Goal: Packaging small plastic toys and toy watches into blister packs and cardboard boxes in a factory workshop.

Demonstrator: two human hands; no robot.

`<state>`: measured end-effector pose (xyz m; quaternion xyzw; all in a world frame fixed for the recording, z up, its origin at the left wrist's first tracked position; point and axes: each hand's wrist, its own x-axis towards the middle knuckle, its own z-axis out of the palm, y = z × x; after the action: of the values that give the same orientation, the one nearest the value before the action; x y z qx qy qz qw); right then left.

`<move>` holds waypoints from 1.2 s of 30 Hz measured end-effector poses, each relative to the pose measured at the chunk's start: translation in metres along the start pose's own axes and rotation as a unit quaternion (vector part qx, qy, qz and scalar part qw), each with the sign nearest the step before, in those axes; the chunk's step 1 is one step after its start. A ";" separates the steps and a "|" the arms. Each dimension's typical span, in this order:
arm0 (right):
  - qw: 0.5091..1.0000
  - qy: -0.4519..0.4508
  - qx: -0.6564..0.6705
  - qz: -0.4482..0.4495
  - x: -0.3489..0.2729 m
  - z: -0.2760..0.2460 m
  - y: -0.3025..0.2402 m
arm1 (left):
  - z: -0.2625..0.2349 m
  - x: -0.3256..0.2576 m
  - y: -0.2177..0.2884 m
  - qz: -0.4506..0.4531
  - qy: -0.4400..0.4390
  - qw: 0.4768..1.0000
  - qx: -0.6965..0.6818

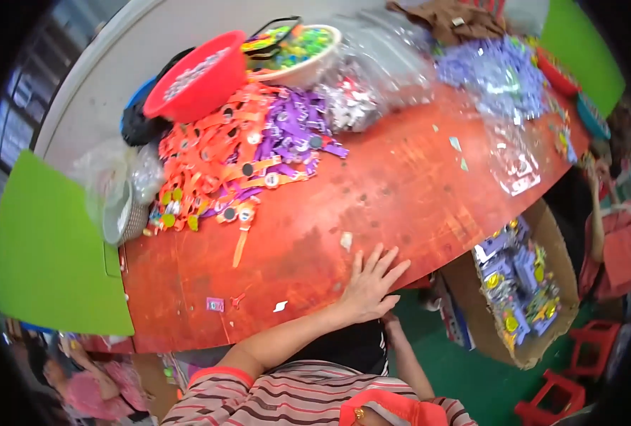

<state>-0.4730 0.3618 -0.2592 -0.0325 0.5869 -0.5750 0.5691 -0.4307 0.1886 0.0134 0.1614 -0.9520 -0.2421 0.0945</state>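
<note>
My left hand (369, 287) lies palm down on the near edge of the red table (308, 234), its fingers stretched out and apart, holding nothing. Just beyond its fingertips is a small pale scrap (346, 241). Below the table edge, close to my left hand, only a bit of my right hand (391, 324) shows; its fingers are hidden. Farther left on the table spreads a heap of orange toy watches (209, 149) with dark round spots, mixed with purple toy watches (291, 128). One orange watch (242, 231) sticks out at the heap's near edge.
Behind the heap stand a red basin (205, 74) and a white basin (308, 57) of small coloured pieces. Clear plastic bags (386, 64) and lilac pieces (496, 74) lie at the back right. Below on the right are a cardboard box (564, 277) and red stools (553, 397).
</note>
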 end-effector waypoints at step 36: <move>0.648 0.200 -0.456 -0.576 0.096 0.144 -0.436 | -0.139 -0.057 -0.160 0.013 0.130 0.991 0.011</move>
<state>-0.6735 0.0568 0.0353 -0.5039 0.7376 -0.4395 -0.0943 -0.3002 0.0159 0.0493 0.1797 -0.9363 -0.2077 0.2188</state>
